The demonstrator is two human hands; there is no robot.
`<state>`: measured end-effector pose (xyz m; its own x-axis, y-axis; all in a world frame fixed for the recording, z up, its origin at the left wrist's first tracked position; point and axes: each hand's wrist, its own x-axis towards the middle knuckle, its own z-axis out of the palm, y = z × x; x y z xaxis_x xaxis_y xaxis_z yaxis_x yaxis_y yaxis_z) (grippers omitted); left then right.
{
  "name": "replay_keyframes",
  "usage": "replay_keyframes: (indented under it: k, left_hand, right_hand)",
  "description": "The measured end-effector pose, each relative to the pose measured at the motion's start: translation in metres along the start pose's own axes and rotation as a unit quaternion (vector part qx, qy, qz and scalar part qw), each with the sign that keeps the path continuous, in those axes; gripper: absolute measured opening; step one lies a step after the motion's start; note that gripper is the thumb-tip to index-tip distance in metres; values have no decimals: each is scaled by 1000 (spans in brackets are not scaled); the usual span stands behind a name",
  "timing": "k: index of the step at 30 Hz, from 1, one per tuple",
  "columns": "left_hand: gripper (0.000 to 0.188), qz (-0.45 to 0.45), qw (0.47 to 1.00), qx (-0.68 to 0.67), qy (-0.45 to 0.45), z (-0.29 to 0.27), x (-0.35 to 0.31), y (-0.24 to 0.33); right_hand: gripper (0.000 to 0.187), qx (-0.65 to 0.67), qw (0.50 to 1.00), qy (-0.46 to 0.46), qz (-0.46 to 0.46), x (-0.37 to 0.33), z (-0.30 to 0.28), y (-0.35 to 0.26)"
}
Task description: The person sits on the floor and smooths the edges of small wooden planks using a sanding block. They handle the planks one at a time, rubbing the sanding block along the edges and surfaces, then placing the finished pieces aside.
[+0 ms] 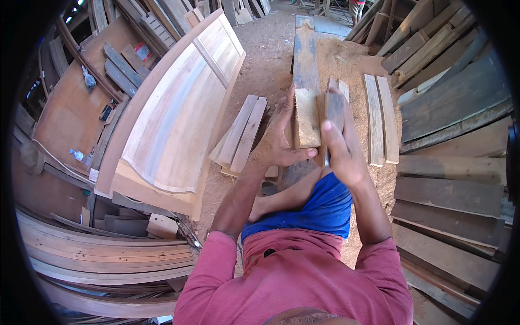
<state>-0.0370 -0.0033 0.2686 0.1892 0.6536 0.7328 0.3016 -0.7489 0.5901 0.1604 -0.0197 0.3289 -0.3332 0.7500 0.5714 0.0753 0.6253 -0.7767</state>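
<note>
My left hand (280, 138) grips a pale, rough-sawn wooden block (307, 120), fingers along its left side and thumb across its near end. My right hand (346, 146) is closed around a narrower, dark-topped wooden block (335, 110), held close against the pale block's right side; its edges are slightly blurred. A thin metallic strip (326, 157) shows below the right hand; I cannot tell whether it belongs to the dark block. Both hands are above the near end of a long, worn plank bench (305, 59) that stretches away from me.
Short boards (249, 132) are stacked left of the bench, and two pale strips (381, 119) lie on sawdust to its right. A large panelled door (179, 114) leans at left. Curved timbers (108, 260) fill the lower left; stacked planks (449, 195) line the right.
</note>
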Motion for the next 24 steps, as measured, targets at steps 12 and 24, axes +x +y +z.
replay_keyframes:
  k: [12,24]
  left_hand:
    - [146,-29,999,-30,-9,1,-2,7]
    - [148,-31,998,17,-46,1,-29,31]
  right_hand:
    - [83,-17,999,-27,28,-4,-7,-4]
    - [59,497,776,49,384,-70,12,158]
